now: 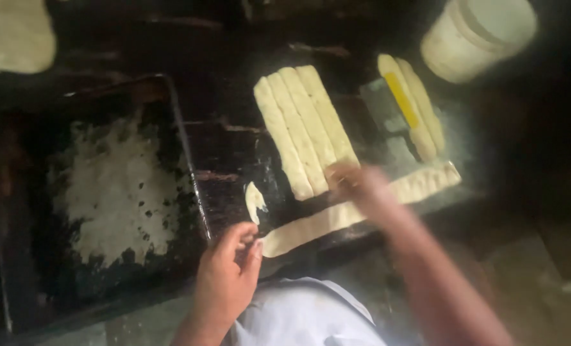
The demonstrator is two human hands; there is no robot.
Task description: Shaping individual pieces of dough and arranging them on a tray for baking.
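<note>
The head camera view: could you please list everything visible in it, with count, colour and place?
Long dough strip: one, pale cream, lying along the near edge of the work surface.
Cut dough strips: four side by side, pale cream, middle of the surface.
More dough strips: about two, pale, right of the scraper.
Small dough scrap: one, pale, beside the tray.
Dough scraper: one, grey blade with yellow handle, lying on the surface.
Baking tray: one, dark, dusted with white flour, left.
Tub: one, white, top right.
Dough piece: one, pale, top left corner.
Work surface: dark.
Left hand: at the long strip's left end.
Right hand: blurred, on the long strip.
</note>
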